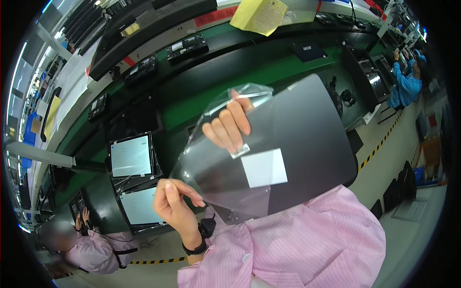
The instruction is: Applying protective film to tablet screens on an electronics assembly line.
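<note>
The person holds a dark grey panel (307, 144) up in front of the chest, tilted, with rounded corners and a smooth matt face. A plain white rectangular label (264, 167) sits on that face, near its lower middle. A clear plastic film (225, 182) is partly lifted off the left part of the panel; it is see-through, shiny, creased in places, and catches light along its upper edge.

The right hand (228, 127) is behind the film, seen through it, its fingers curled over the left edge of the panel and gripping it; a small silvery tab (240, 151) shows just below the fingertips. The left hand (175, 204) pinches the lower left edge of the film between thumb and forefinger. A black wristband (196, 248) sits on the left wrist, and a pink striped sleeve (307, 240) covers the right arm.

Beyond the panel runs a green workbench (249, 72) with dark devices on it. Two tablets with pale screens (132, 156) stand at the left. A yellow sheet (259, 15) hangs above. A second person in pink (96, 247) sits at the lower left, and another in blue (406, 86) works at the far right.
</note>
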Motion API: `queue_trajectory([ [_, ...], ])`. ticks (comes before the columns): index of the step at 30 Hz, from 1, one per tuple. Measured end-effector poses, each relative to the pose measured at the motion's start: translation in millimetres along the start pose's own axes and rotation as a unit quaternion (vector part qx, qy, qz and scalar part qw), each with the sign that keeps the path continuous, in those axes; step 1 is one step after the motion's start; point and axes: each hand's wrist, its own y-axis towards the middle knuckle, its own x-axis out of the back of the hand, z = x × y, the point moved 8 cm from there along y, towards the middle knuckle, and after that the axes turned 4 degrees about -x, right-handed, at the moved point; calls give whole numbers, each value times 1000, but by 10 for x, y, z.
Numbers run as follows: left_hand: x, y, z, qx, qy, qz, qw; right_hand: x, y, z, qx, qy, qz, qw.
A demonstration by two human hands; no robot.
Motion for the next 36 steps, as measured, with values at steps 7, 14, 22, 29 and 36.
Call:
queue_trajectory([
  [7,-286,366,-503,-79,55,60,994,220,160,70,-14,-43,1,999],
  [14,-337,331,-637,-91,13,61,994,63,310,168,-24,-50,64,996],
  [22,-244,-72,-900,-215,-41,44,975,-107,294,33,-33,-76,103,991],
  [29,-107,-121,-866,-259,-51,27,964,-243,310,35,0,-22,27,999],
  [36,-126,34,-783,-176,-5,27,984,-125,301,-45,-12,35,10,999],
])
